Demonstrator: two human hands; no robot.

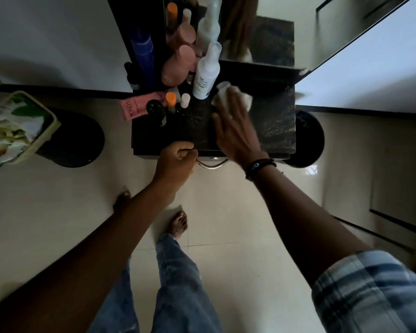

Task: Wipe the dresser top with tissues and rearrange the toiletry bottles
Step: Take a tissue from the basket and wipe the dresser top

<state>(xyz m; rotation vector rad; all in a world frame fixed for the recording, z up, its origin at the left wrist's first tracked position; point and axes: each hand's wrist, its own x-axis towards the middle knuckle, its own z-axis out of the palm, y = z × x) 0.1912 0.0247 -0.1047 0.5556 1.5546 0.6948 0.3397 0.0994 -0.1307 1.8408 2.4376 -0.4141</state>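
The head view looks straight down at a small dark desk (276, 121) with a shiny marble-like top, in the middle of the frame. The right hand (233, 131) lies flat on the desk top with its fingers spread wide, and it presses down on a white tissue (246, 98) that peeks out past the fingertips. A dark beaded bracelet (261, 165) sits on that wrist. The left hand (175, 162) is curled into a loose fist at the front edge of the desk, lower down in the frame, just beside a silver drawer handle (210, 165); I cannot tell if it grips the handle. The bottles crowd the left part of the desk top. A tall white spray bottle (207, 73) stands just left of the tissue. A round pink bottle (178, 63) leans behind it, and a tall blue bottle (144, 58) stands further left. Near the front are a small orange-capped bottle (171, 98), a small white-capped bottle (185, 100), a black round-topped bottle (155, 109) and a flat pink tube (136, 106) that sticks out over the left edge. A mirror (257, 32) at the top of the frame shows the bottles again. At the left of the frame a bin (22, 128) holds crumpled stuff.
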